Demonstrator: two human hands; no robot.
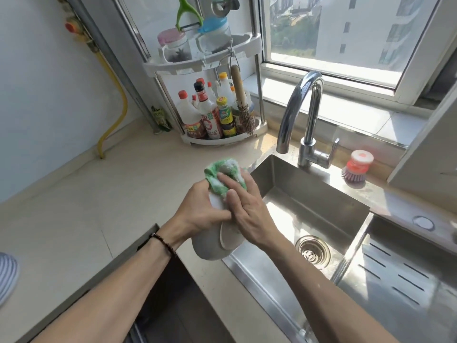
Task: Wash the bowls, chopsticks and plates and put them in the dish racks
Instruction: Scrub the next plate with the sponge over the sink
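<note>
While my left hand (pixel 197 209) curls round the tilted pale ceramic bowl (pixel 210 246) over the steel sink (pixel 309 201) so suds drip in, my right hand (pixel 243 206) presses the foamy green cloth (pixel 223 175) flat-fingered against it.

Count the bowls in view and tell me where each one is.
1. A white bowl is held tilted over the sink's left edge, gripped by the left hand while the right hand presses a green cloth on it. Others may lie out of view.
</note>
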